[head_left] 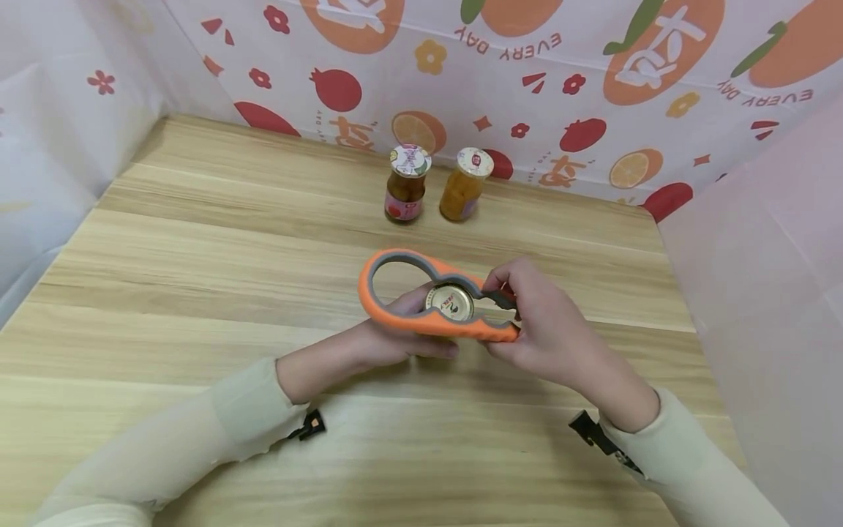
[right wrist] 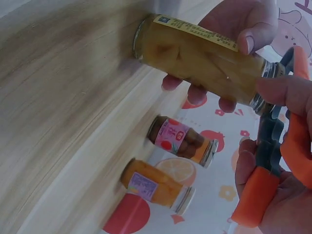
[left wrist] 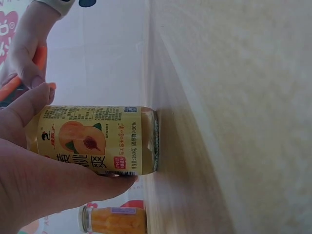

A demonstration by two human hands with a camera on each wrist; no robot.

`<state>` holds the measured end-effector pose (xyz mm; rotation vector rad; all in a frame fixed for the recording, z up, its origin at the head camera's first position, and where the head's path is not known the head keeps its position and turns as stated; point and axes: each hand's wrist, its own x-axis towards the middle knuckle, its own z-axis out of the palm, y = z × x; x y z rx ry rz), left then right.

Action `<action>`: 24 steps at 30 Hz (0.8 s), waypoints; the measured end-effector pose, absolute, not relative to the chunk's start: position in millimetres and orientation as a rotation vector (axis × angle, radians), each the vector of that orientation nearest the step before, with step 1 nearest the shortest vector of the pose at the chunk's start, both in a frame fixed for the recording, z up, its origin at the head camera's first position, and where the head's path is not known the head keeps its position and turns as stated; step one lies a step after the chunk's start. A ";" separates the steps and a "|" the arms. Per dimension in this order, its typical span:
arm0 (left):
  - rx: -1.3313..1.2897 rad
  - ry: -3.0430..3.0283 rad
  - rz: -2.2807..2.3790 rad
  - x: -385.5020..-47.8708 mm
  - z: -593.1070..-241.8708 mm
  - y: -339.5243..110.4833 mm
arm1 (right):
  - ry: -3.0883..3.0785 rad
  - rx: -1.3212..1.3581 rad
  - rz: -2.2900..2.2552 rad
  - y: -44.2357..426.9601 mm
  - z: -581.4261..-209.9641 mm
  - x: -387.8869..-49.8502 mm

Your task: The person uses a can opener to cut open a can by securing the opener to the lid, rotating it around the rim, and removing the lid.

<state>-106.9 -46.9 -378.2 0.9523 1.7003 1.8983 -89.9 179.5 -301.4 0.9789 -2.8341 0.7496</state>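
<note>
A glass jar of yellow peaches (left wrist: 92, 136) stands on the table in the left wrist view, its gold lid (head_left: 450, 302) facing up in the head view. My left hand (head_left: 388, 340) grips the jar's body, thumb on one side and fingers on the other. The orange and grey jar opener (head_left: 366, 287) lies level at the lid, its scalloped inner edges on either side of it. My right hand (head_left: 549, 326) holds the opener's two handle ends. In the right wrist view the right thumb is beside the metal lid (right wrist: 265, 87); whether the opener's edges bite the lid is unclear.
Behind the hands stand two more jars: one with dark fruit and a pink label (head_left: 405, 194), another with orange fruit (head_left: 461, 192). The wooden table (head_left: 197, 256) meets a fruit-print curtain (head_left: 500, 80) at the back. White sheeting hangs at both sides.
</note>
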 end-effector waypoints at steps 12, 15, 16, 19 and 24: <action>0.920 1.802 1.815 -104.0 -375.9 -49.0 | -2.900 1.016 0.431 172.0 -298.7 -87.7; 0.875 1.845 1.808 -103.9 -376.1 -49.3 | -2.952 0.971 0.312 169.3 -297.4 -85.8; 0.864 1.864 1.802 -103.7 -375.9 -49.4 | -2.965 0.957 0.276 168.3 -296.9 -85.0; 0.820 1.905 1.790 -103.3 -373.9 -49.7 | -2.962 0.928 0.183 165.5 -296.0 -84.4; 0.772 1.881 1.842 -101.5 -372.5 -46.4 | -2.891 0.931 0.153 164.2 -297.6 -85.4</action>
